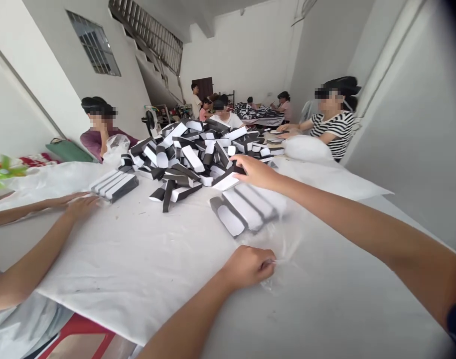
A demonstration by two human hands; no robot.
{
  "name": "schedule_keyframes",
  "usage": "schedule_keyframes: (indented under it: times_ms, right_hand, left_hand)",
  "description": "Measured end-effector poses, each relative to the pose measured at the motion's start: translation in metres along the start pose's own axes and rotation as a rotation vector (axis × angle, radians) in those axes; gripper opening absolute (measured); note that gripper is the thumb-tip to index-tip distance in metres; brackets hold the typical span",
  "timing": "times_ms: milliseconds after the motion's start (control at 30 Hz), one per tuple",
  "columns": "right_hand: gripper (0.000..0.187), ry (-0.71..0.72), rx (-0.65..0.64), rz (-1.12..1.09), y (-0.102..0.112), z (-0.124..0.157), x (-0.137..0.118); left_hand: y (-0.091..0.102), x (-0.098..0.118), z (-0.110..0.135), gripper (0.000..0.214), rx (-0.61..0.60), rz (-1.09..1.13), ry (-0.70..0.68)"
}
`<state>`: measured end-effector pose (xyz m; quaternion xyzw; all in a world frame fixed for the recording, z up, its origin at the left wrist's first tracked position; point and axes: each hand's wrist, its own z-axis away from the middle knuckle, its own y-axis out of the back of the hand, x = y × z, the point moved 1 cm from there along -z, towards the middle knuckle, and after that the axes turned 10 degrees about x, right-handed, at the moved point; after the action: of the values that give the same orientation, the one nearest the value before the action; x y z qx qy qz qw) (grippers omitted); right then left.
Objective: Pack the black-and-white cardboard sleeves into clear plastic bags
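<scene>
My left hand (249,266) rests on the white table cover, fingers closed in a pinch on the open end of a clear plastic bag (283,239). Inside the bag lie several black-and-white boxes (244,208) side by side. My right hand (254,170) reaches out past the bag to the edge of a big heap of black-and-white boxes (190,154), fingers closed on one box (228,180) at the heap's near side.
Another person's arms (44,219) lie on the table at the left, beside a bundle of boxes (114,184). Several people sit along the far side and further back. A white bag (306,148) lies at the right, a red stool (78,336) below the table edge.
</scene>
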<state>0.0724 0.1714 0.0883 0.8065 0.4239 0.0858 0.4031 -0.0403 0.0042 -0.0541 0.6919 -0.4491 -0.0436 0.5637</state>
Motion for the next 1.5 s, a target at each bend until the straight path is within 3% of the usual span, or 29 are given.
schedule_keyframes:
  times_ms: [67, 167, 267, 333, 400, 467, 533, 700, 833, 933, 1033, 1167, 1300, 1400, 1500]
  right_hand:
    - [0.037, 0.022, -0.006, -0.026, 0.056, 0.015, -0.014]
    - [0.031, -0.034, 0.086, -0.016, 0.128, 0.036, -0.023]
    - [0.031, -0.154, 0.096, -0.058, 0.161, 0.059, -0.004]
    - [0.029, -0.206, -0.044, -0.1, 0.156, 0.076, 0.018]
    - [0.03, -0.241, -0.146, -0.106, 0.136, 0.096, 0.035]
    - [0.038, -0.309, 0.012, -0.029, 0.111, 0.116, 0.038]
    - [0.039, -0.352, 0.094, -0.006, 0.084, 0.135, 0.024]
    - [0.04, -0.38, -0.106, 0.104, 0.029, 0.17, -0.031]
    - [0.043, -0.27, -0.166, 0.238, 0.008, 0.187, -0.04]
    - [0.033, -0.189, -0.215, 0.299, 0.005, 0.199, -0.034]
    - [0.032, -0.183, -0.262, 0.317, 0.018, 0.212, -0.03]
    - [0.037, -0.246, -0.154, 0.14, 0.05, 0.23, -0.034]
    - [0.041, -0.492, 0.095, -0.28, 0.066, 0.254, -0.031]
    - [0.039, -0.789, 0.29, -0.573, 0.053, 0.272, -0.016]
    - [0.039, -1.011, 0.352, -0.578, 0.035, 0.285, 0.002]
  left_hand:
    - [0.002, 0.001, -0.001, 0.014, 0.012, 0.017, 0.02]
    - [0.004, 0.002, -0.001, 0.015, 0.019, 0.05, 0.056]
    - [0.006, 0.003, -0.002, 0.015, 0.038, 0.063, 0.097]
    - [0.007, 0.003, -0.001, 0.017, 0.055, 0.059, 0.111]
    - [0.006, 0.005, 0.0, 0.018, 0.064, 0.055, 0.111]
    - [0.005, 0.007, 0.001, 0.018, 0.066, 0.051, 0.103]
    - [0.004, 0.01, 0.002, 0.016, 0.057, 0.043, 0.086]
    - [0.0, 0.016, 0.003, 0.014, 0.011, 0.031, 0.034]
    - [0.0, 0.014, 0.004, 0.016, 0.012, 0.001, 0.04]
    - [0.001, 0.012, 0.003, 0.016, 0.024, -0.011, 0.047]
    - [0.001, 0.011, 0.003, 0.016, 0.01, -0.014, 0.041]
    - [0.0, 0.012, 0.001, 0.016, -0.017, -0.011, 0.031]
    - [0.0, 0.012, 0.001, 0.016, -0.022, 0.012, 0.05]
    - [0.001, 0.011, 0.001, 0.015, -0.024, 0.017, 0.073]
    - [0.002, 0.012, 0.001, 0.016, -0.019, 0.011, 0.094]
